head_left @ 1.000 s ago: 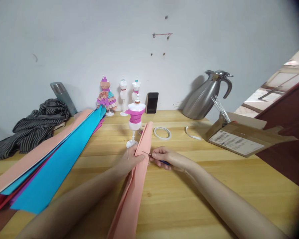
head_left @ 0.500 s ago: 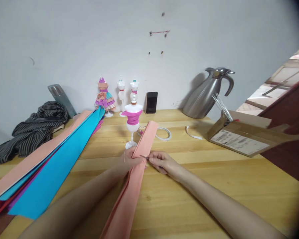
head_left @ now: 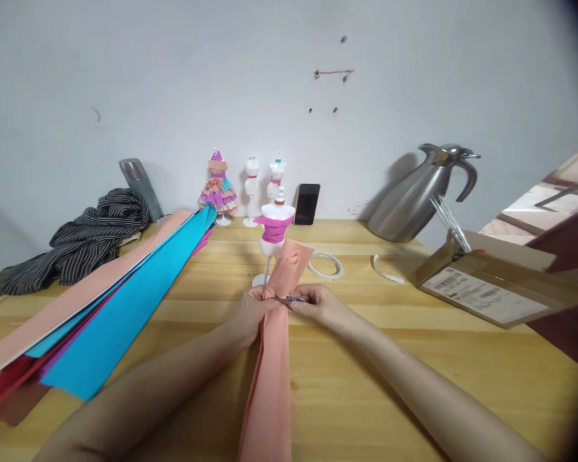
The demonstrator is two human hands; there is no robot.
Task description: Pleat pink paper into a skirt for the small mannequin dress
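On the table point(head_left: 376, 372), left grip point(head_left: 248, 314) pinching peach paper point(head_left: 273, 378), right grip point(head_left: 322, 306) clasping scissors point(head_left: 297, 298) at its edge, box point(head_left: 481, 285) well apart.

Wooden tabletop point(head_left: 366, 378) bearing magenta-wrapped front mannequin point(head_left: 273, 230), tape roll point(head_left: 340, 269) to its right, steel jug point(head_left: 414, 199) and cardboard box point(head_left: 491, 289) farther right, crepe-paper sheets point(head_left: 147, 289) and striped cloth point(head_left: 96, 234) left of it

Pale marked wall point(head_left: 197, 77), light wooden table point(head_left: 330, 404)

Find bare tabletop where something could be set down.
Bare wooden tabletop lies between the right forearm and the brown cardboard box. A smaller patch separates the flat white ring from the curved white strip. Crowded: the left, with striped black cloth and a long blue sheet.
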